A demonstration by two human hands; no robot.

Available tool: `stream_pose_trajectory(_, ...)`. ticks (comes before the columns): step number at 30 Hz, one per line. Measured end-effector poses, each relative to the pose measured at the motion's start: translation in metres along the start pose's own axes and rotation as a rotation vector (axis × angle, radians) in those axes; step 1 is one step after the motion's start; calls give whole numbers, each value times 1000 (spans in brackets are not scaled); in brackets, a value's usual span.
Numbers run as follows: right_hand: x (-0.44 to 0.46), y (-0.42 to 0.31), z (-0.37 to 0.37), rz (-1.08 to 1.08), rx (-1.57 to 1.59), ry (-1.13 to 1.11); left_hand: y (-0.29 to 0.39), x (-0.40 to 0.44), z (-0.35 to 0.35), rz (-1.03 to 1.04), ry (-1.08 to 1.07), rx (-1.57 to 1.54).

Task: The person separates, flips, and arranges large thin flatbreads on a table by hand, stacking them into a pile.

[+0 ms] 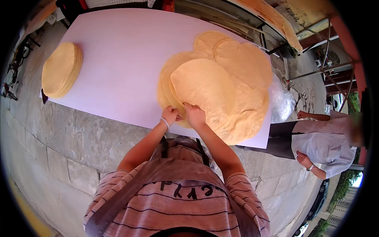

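Sheets (201, 81) are lying in a broad, overlapping spread on the right part of the pale table (118, 47), round, thin and yellow, some sitting on others and some fanning out. They are looking light and soft, floppy rather than stiff, and are probably clinging a little to one another where they are overlapping. Tearing or creasing is seeming a likelier trouble than slipping, so the rim is offering the best hold: thumb on one face, fingertips on the other, both hands sharing the edge.

Both hands are resting side by side at the near left rim of the spread. The right hand (195, 115) is bending its fingers closely toward the thumb and appears to be pinching the edge of an upper sheet. The left hand (170, 114) is curling its fingers inward, leaving little gap, at the rim of a lower one; whether they are gripping it is not showing clearly. A band (166, 124) is circling the left wrist. Another stack (62, 70) is sitting at the table's left end, well apart from the hands, and a co-worker (323, 138) is standing beyond the right end, near some crumpled plastic (282, 103)
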State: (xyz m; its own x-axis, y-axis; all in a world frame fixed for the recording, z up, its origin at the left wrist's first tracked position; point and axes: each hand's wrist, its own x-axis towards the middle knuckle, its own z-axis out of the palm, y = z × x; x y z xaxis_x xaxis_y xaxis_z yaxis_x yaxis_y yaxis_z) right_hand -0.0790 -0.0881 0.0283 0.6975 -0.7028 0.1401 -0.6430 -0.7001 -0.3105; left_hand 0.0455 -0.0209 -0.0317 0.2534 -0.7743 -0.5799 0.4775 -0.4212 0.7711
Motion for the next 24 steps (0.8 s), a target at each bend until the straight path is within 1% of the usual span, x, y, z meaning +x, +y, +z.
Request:
stream_pose_trajectory(1,-5,-7,9,-14,23,-75,-1,2,-2,41,-14,52)
stream_pose_trajectory(3,-1,-13,18,59,89,-24,-2,1,-2,110,-47,150)
stream_pose_trajectory(6,11,-21,15,154,163,-28,11,-9,0,316,-8,633)
stream_pose_trajectory(7,20,-22,9,178,181,-39,20,-14,5,324,-21,594)
stream_pose_trajectory(9,30,-27,-14,313,254,-194,29,-25,17,336,-48,513)
stream_pose_trajectory(10,33,-26,-21,381,290,-271,24,-26,19,413,-89,545)
stream_pose_trajectory(12,37,-11,-23,425,317,-297,11,-32,23,561,-182,609)
stream_pose_trajectory(13,40,-1,-23,448,333,-306,9,-38,24,701,-184,704)
stream_pose_trajectory(14,44,18,-21,423,329,-314,9,-43,24,847,-187,798)
stream_pose_trajectory(15,54,35,-35,368,243,-244,11,-44,23,995,-189,889)
stream_pose_trajectory(16,64,52,-57,313,157,-180,11,-42,17,1002,77,916)
stream_pose_trajectory(17,78,65,-93,277,54,-68,10,-38,6,995,344,930)
stream_pose_trajectory(18,92,59,-146,292,-81,-60,7,-35,-4,974,609,933)
stream_pose_trajectory(19,100,45,-193,287,-195,-7,0,-29,-14,798,598,828)
stream_pose_trajectory(21,101,20,-253,92,-258,165,-13,-16,-31,455,573,616)
stream_pose_trajectory(24,102,-15,-276,34,-215,118,-9,-14,-25,114,241,197)
